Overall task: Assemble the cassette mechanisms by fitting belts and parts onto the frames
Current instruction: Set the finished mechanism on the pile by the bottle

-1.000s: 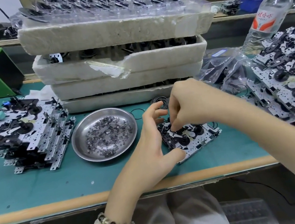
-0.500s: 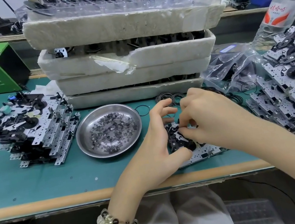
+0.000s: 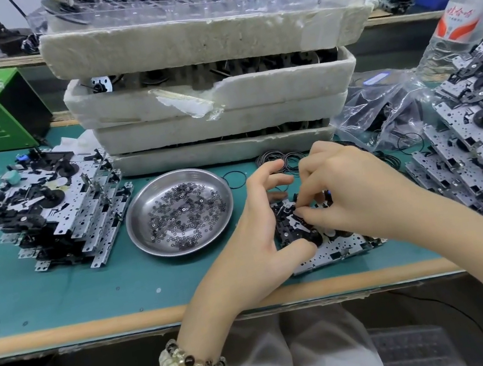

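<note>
Head view, lower centre: left hand point(image 3: 252, 238) gripped the cassette frame point(image 3: 335, 252); right hand point(image 3: 360, 191) pinched a small part point(image 3: 297, 210) on it.

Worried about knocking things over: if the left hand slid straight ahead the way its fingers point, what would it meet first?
Probably the loose black belts just beyond the left hand, then the bottom foam tray; depth is hard to judge.

— What is going on there?
— The left hand point(image 3: 251, 229) grips the left edge of a cassette frame point(image 3: 334, 250) on the green mat point(image 3: 61, 296); the right hand point(image 3: 350, 190) pinches at its top.
— And beside?
— Left, a steel dish point(image 3: 142, 228) of washers point(image 3: 184, 211); just beyond the hands, loose belts point(image 3: 290, 158); far, stacked foam trays point(image 3: 224, 125).
</note>
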Action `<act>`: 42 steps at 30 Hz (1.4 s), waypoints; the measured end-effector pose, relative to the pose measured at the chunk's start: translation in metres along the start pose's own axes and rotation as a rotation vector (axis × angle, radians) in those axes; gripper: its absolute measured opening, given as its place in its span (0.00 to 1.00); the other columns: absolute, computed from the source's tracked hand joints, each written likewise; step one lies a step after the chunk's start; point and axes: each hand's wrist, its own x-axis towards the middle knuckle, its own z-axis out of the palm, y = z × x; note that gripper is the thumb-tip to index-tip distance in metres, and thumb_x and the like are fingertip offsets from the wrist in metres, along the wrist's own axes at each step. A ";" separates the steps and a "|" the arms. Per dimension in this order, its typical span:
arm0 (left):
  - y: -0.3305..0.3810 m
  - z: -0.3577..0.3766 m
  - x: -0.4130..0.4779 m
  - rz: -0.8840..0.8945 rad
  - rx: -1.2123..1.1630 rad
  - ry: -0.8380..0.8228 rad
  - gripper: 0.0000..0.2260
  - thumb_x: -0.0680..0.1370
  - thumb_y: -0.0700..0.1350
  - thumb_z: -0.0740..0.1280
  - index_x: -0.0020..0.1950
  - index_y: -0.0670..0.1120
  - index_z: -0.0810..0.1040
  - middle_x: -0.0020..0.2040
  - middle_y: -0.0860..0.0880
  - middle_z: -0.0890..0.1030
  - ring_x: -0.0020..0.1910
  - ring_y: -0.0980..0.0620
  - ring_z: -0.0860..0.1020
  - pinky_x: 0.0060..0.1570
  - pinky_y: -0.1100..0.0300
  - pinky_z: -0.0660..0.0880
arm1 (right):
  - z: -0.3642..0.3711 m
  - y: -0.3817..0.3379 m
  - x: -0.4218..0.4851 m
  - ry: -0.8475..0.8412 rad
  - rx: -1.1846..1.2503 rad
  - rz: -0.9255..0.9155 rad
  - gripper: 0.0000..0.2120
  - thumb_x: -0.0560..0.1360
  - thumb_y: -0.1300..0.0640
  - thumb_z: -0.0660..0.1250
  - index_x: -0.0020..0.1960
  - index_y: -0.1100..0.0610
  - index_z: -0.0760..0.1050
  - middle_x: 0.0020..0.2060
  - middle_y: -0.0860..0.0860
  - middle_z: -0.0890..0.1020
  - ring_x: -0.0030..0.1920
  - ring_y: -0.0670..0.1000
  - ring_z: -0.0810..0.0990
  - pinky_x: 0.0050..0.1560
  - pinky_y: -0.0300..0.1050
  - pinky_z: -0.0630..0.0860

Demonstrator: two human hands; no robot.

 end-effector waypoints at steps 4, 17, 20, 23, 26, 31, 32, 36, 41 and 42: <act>0.000 0.000 -0.001 0.044 -0.017 0.047 0.38 0.69 0.45 0.69 0.75 0.58 0.54 0.70 0.56 0.68 0.72 0.58 0.66 0.73 0.56 0.63 | 0.005 0.003 -0.004 0.071 0.065 0.023 0.04 0.69 0.57 0.76 0.36 0.54 0.85 0.31 0.46 0.74 0.40 0.51 0.69 0.38 0.49 0.72; -0.004 -0.004 -0.003 0.145 -0.138 0.135 0.34 0.70 0.51 0.68 0.75 0.52 0.59 0.70 0.51 0.70 0.73 0.46 0.66 0.71 0.44 0.66 | 0.004 0.013 -0.013 -0.038 0.164 0.128 0.24 0.66 0.30 0.66 0.53 0.45 0.79 0.48 0.41 0.76 0.53 0.47 0.71 0.57 0.45 0.70; -0.003 -0.006 -0.004 0.185 -0.199 0.157 0.33 0.70 0.50 0.68 0.74 0.52 0.61 0.70 0.50 0.71 0.72 0.43 0.67 0.68 0.47 0.69 | 0.000 0.026 -0.022 -0.318 0.277 0.100 0.53 0.54 0.27 0.75 0.72 0.40 0.56 0.66 0.32 0.62 0.70 0.38 0.58 0.70 0.34 0.58; -0.001 -0.006 -0.005 0.231 -0.251 0.184 0.31 0.70 0.50 0.67 0.72 0.53 0.63 0.70 0.50 0.72 0.72 0.41 0.68 0.67 0.46 0.70 | 0.006 0.035 -0.027 -0.373 0.257 0.036 0.57 0.60 0.37 0.79 0.77 0.42 0.47 0.70 0.33 0.57 0.74 0.38 0.53 0.72 0.31 0.51; -0.002 -0.007 -0.003 0.256 -0.306 0.204 0.30 0.69 0.49 0.67 0.71 0.54 0.65 0.70 0.49 0.73 0.71 0.41 0.69 0.64 0.50 0.72 | 0.008 0.034 -0.026 -0.290 0.272 0.028 0.53 0.63 0.42 0.80 0.78 0.47 0.52 0.71 0.39 0.63 0.72 0.42 0.60 0.73 0.36 0.57; -0.009 -0.009 0.002 0.294 -0.360 0.234 0.27 0.71 0.45 0.68 0.68 0.61 0.68 0.68 0.50 0.75 0.69 0.46 0.73 0.63 0.49 0.74 | 0.003 0.023 -0.030 -0.068 0.208 0.027 0.50 0.61 0.44 0.81 0.76 0.51 0.60 0.69 0.45 0.70 0.68 0.46 0.66 0.71 0.44 0.62; -0.011 -0.008 0.003 0.304 -0.372 0.256 0.28 0.70 0.43 0.68 0.67 0.62 0.69 0.67 0.50 0.76 0.68 0.47 0.74 0.63 0.47 0.75 | -0.001 0.022 -0.033 -0.009 0.211 0.030 0.50 0.61 0.44 0.81 0.76 0.52 0.61 0.69 0.45 0.70 0.69 0.46 0.67 0.71 0.45 0.63; -0.015 -0.007 0.011 0.321 -0.410 0.306 0.32 0.69 0.32 0.63 0.64 0.63 0.68 0.63 0.50 0.78 0.63 0.45 0.77 0.60 0.54 0.79 | -0.031 0.026 -0.055 0.270 0.281 0.082 0.48 0.61 0.44 0.81 0.74 0.53 0.64 0.69 0.44 0.71 0.69 0.44 0.68 0.69 0.42 0.65; -0.010 -0.002 0.016 0.263 -0.432 0.353 0.26 0.68 0.34 0.61 0.63 0.55 0.68 0.59 0.52 0.79 0.58 0.54 0.79 0.57 0.55 0.80 | -0.089 0.055 -0.088 0.673 0.248 0.177 0.42 0.63 0.41 0.79 0.71 0.53 0.65 0.63 0.43 0.73 0.66 0.45 0.73 0.64 0.38 0.68; -0.007 -0.001 0.022 0.232 -0.446 0.355 0.24 0.68 0.36 0.63 0.61 0.54 0.70 0.57 0.54 0.81 0.56 0.56 0.79 0.55 0.57 0.81 | -0.099 0.066 -0.094 0.753 0.208 0.214 0.42 0.64 0.40 0.79 0.70 0.52 0.64 0.63 0.43 0.73 0.65 0.45 0.73 0.63 0.39 0.69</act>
